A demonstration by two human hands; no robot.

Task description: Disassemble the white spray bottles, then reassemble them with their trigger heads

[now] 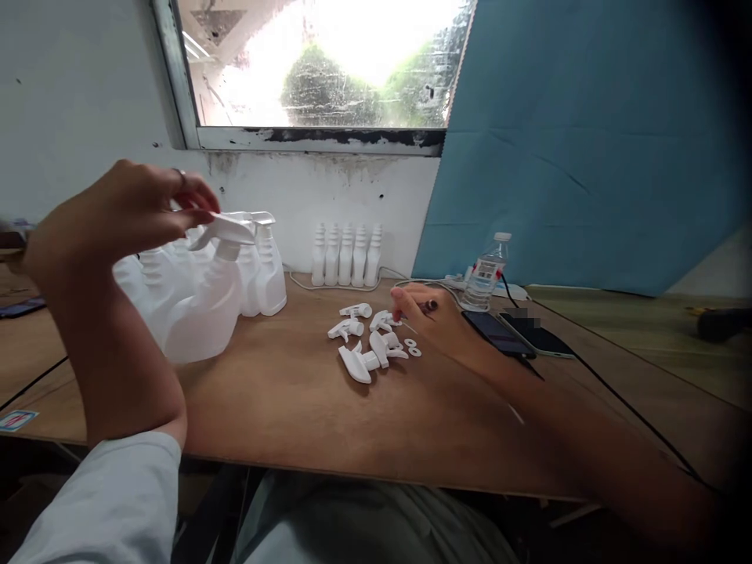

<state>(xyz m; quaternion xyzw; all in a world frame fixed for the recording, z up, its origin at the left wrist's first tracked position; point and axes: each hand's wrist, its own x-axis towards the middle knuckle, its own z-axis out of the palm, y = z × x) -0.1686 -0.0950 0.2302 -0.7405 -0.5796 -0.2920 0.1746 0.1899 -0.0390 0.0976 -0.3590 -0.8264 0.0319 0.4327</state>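
Observation:
My left hand [126, 215] is raised at the left, its fingertips pinching a white trigger sprayer head [226, 229] that sits on top of a translucent white bottle [203, 309]. More white bottles [262, 274] stand close behind it. My right hand [432, 317] reaches across the wooden table [282, 399] to a heap of loose white trigger heads [367, 341]; its fingers are curled around a small dark thing and touch the pile's right edge. Small white rings [412, 347] lie beside that hand.
A row of small white bottles [346, 256] stands against the wall under the window. A clear water bottle [485, 274], two dark phones [517, 334] and cables lie right of my right hand. A blue sheet [587, 141] covers the wall.

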